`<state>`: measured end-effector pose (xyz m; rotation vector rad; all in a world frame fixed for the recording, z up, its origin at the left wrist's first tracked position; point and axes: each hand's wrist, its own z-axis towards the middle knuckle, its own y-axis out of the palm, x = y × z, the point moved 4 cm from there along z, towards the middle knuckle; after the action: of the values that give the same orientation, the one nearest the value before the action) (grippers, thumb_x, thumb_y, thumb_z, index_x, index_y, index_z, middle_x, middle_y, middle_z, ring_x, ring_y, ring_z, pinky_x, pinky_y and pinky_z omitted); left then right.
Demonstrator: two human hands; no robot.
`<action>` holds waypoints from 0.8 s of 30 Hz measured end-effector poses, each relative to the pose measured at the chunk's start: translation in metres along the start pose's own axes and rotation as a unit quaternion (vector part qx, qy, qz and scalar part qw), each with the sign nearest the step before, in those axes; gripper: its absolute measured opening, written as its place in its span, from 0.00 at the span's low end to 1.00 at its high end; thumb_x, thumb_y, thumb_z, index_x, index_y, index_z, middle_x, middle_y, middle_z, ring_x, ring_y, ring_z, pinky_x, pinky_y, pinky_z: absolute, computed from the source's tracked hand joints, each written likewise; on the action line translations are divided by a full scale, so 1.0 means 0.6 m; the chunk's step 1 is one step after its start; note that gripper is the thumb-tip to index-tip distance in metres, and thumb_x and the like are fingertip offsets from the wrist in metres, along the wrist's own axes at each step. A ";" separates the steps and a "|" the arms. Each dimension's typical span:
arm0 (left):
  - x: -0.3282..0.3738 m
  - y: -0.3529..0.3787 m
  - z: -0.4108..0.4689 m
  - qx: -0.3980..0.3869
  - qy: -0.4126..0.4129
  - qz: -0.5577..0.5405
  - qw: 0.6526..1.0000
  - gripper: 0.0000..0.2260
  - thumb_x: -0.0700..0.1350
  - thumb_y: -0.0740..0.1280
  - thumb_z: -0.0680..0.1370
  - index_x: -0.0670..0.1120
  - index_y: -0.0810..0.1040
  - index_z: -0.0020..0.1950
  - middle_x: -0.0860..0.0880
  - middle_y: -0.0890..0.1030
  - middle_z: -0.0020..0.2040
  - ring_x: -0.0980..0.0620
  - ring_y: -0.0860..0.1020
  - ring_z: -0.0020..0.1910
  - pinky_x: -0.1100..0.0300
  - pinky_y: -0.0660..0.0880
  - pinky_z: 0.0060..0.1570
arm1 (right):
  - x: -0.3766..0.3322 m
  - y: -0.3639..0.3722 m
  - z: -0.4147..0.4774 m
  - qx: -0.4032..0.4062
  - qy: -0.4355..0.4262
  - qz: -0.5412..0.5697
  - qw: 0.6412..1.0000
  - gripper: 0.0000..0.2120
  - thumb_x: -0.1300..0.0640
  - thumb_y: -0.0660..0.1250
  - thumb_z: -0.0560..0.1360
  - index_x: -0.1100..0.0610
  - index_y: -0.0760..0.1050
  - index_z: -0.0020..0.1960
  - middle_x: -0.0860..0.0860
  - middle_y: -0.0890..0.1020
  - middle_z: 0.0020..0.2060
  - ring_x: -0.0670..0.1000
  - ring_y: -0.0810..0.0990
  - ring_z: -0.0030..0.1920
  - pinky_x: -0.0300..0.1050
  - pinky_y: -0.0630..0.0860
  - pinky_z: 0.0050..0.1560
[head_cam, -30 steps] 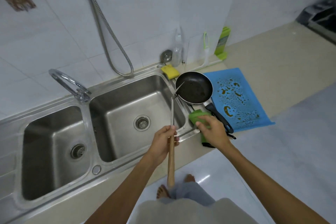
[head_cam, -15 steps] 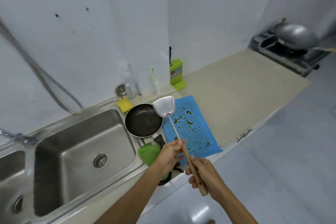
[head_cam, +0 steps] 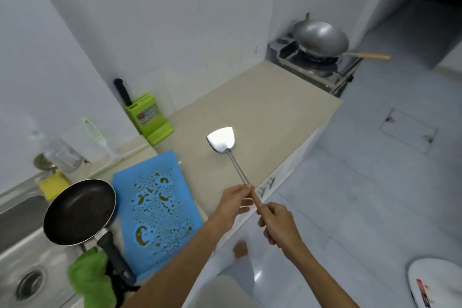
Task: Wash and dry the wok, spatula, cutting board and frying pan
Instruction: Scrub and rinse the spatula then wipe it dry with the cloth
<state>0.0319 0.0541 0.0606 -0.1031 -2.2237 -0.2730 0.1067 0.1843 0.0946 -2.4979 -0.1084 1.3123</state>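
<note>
Both hands grip the spatula above the beige counter by white-tiled walls.

Home kitchen. White tiled walls, beige tabletop running along them. Steel sink with drain far left of the grips, yellow sponge at its rim. Gas stove with wok on the burner, far beyond the grips. Green knife block against the wall. Frying pan and blue cutting board left of the grips.
</note>
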 end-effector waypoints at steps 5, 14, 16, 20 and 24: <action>0.054 0.106 0.115 0.001 -0.010 0.025 1.000 0.13 0.52 0.68 0.81 0.43 0.84 0.49 0.47 0.84 0.42 0.50 0.80 0.42 0.58 0.76 0.43 | -0.023 -0.108 0.131 0.025 0.001 -0.008 1.000 0.16 0.45 0.65 0.80 0.56 0.80 0.42 0.52 0.83 0.31 0.43 0.75 0.23 0.37 0.70 0.25; 0.201 0.293 0.348 0.000 0.015 0.078 0.997 0.13 0.53 0.70 0.79 0.44 0.85 0.44 0.49 0.84 0.38 0.52 0.80 0.36 0.61 0.77 0.38 | -0.113 -0.330 0.375 0.051 -0.025 -0.056 0.997 0.12 0.45 0.73 0.74 0.50 0.74 0.49 0.52 0.84 0.34 0.46 0.79 0.26 0.38 0.72 0.25; 0.231 0.334 0.393 -0.007 0.023 0.077 0.997 0.12 0.52 0.70 0.79 0.44 0.85 0.44 0.49 0.84 0.37 0.53 0.80 0.36 0.62 0.77 0.37 | -0.127 -0.371 0.421 0.063 -0.048 -0.097 0.992 0.10 0.46 0.72 0.76 0.50 0.74 0.48 0.50 0.84 0.35 0.45 0.82 0.31 0.38 0.75 0.28; 0.285 0.418 0.489 -0.005 0.018 0.084 0.996 0.13 0.51 0.70 0.80 0.42 0.84 0.43 0.49 0.83 0.37 0.52 0.79 0.36 0.62 0.77 0.36 | -0.156 -0.451 0.523 0.063 -0.103 -0.118 0.986 0.09 0.50 0.72 0.77 0.51 0.72 0.44 0.47 0.79 0.29 0.41 0.77 0.27 0.33 0.72 0.27; 0.330 0.507 0.584 0.000 0.019 0.088 0.996 0.13 0.50 0.68 0.81 0.42 0.83 0.44 0.48 0.83 0.38 0.52 0.79 0.36 0.61 0.78 0.39 | -0.179 -0.542 0.632 0.043 -0.129 -0.129 0.982 0.11 0.52 0.72 0.76 0.51 0.70 0.42 0.46 0.78 0.30 0.41 0.76 0.29 0.32 0.73 0.31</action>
<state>-0.3082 0.4267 0.0550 -0.2906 -2.1615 -0.1752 -0.2380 0.5612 0.0800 -2.1448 -0.4107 1.4850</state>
